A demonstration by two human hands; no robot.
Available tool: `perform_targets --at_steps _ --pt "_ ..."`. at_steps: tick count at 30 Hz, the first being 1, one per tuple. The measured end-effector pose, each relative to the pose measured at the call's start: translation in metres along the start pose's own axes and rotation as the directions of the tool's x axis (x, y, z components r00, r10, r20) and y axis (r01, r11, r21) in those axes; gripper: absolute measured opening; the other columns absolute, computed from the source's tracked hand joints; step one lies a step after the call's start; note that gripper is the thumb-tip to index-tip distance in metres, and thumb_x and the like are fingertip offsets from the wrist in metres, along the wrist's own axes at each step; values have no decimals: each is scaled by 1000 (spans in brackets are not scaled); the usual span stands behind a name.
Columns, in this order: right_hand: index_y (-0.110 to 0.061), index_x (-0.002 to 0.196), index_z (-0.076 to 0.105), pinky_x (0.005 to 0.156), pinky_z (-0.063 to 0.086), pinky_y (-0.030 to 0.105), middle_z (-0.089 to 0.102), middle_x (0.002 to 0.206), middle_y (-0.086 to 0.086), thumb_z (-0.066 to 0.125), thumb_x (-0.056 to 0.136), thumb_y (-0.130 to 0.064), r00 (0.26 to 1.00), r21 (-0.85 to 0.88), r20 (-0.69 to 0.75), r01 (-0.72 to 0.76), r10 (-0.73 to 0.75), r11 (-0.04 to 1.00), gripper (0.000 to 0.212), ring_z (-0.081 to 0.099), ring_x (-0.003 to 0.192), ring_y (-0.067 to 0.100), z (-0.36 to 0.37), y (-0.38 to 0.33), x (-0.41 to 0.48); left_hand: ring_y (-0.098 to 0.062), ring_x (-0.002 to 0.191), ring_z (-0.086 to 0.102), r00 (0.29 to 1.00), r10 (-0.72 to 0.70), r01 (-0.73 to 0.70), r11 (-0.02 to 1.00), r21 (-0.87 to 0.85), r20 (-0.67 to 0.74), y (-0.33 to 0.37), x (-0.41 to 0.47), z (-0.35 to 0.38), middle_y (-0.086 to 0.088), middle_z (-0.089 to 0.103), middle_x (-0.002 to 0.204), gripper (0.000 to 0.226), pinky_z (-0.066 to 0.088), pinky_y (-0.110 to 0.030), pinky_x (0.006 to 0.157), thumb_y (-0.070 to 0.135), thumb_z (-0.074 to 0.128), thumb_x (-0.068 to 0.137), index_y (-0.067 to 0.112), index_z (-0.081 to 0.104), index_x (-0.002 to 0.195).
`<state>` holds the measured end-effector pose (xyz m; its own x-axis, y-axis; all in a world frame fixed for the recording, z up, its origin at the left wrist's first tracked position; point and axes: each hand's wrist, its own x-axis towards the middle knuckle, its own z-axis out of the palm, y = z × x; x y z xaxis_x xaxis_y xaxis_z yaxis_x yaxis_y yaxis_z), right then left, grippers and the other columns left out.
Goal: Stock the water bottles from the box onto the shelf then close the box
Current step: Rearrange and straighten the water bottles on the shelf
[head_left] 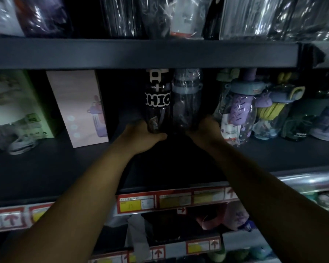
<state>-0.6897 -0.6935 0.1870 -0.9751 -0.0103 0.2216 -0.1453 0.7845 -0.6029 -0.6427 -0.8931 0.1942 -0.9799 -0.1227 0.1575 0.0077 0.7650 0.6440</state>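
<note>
I am stocking the shelf (46, 168). My left hand (143, 138) is gripping the black bottle (158, 103) at its base, fingers curled round it. My right hand (207, 130) is clamping the wrapped bottle (186, 103) low down in the same way. Both bottles are standing upright and touching side by side, deep in the gap between the pink carton (80, 109) and the purple bottle (239, 111). It is too dark to tell whether their bases are resting on the shelf. Next, I judge, I am needing to settle them flat and loosen both hands without tipping them, keeping my right wrist off the purple bottle. Then I reach for the box, which is out of view.
</note>
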Motion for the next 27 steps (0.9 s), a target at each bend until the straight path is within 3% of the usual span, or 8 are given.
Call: perform_targets --at_steps 3,5,8,10,14,18,22,27 --pt "-3 133 59 77 42 23 65 129 16 67 91 -47 997 -116 53 70 -65 991 61 64 115 34 -14 0 -19 -1 78 57 985 162 -160 986 42 -57 2 -20 6 19 59 83 18 39 -2 62 33 77 89 26 61 91" --pt "-8 129 63 75 36 18 69 123 13 69 95 -30 987 -131 35 159 -155 979 41 66 111 32 -22 2 -35 -11 98 66 961 245 -238 969 68 -126 3 -35 16 9 68 109 37 53 -24 84 40 75 88 20 62 116" --pt "-12 129 62 80 45 26 69 121 14 71 90 -25 951 -144 8 307 -309 941 42 66 109 35 -30 12 -57 -23 107 66 945 304 -287 948 140 -124 15 -56 27 0 69 119 51 57 -42 86 57 63 84 28 56 124" --pt "-12 128 62 83 52 38 67 122 14 70 89 -24 935 -168 23 352 -354 921 42 65 108 37 -39 22 -72 -23 107 65 931 344 -316 927 203 -122 31 -72 30 1 67 120 53 57 -43 83 62 56 82 31 55 124" --pt "-14 124 61 79 55 45 65 121 12 66 93 -38 925 -239 -37 359 -377 902 39 65 103 37 -80 50 -101 -25 114 61 894 425 -365 874 319 -141 76 -106 49 1 62 129 51 55 -42 85 50 65 87 26 56 131" --pt "-19 126 57 83 55 49 59 128 7 33 81 -60 933 -321 27 347 -358 881 65 62 112 37 -137 113 -128 -32 112 62 877 463 -395 849 351 -133 133 -137 95 -4 63 128 52 52 -41 89 48 72 85 23 60 130" --pt "-19 148 43 93 53 49 51 145 10 61 95 -42 951 -349 -50 269 -305 897 60 58 122 37 -209 192 -162 -38 102 65 842 516 -448 833 325 -160 200 -162 161 -8 67 118 52 55 -44 84 49 67 81 18 65 123" --pt "-18 146 45 87 54 45 57 137 11 68 93 -38 960 -330 -133 191 -246 924 61 62 112 36 -291 282 -181 -38 102 66 821 555 -514 821 247 -133 292 -180 238 -10 68 118 56 55 -48 85 51 61 82 15 66 124"
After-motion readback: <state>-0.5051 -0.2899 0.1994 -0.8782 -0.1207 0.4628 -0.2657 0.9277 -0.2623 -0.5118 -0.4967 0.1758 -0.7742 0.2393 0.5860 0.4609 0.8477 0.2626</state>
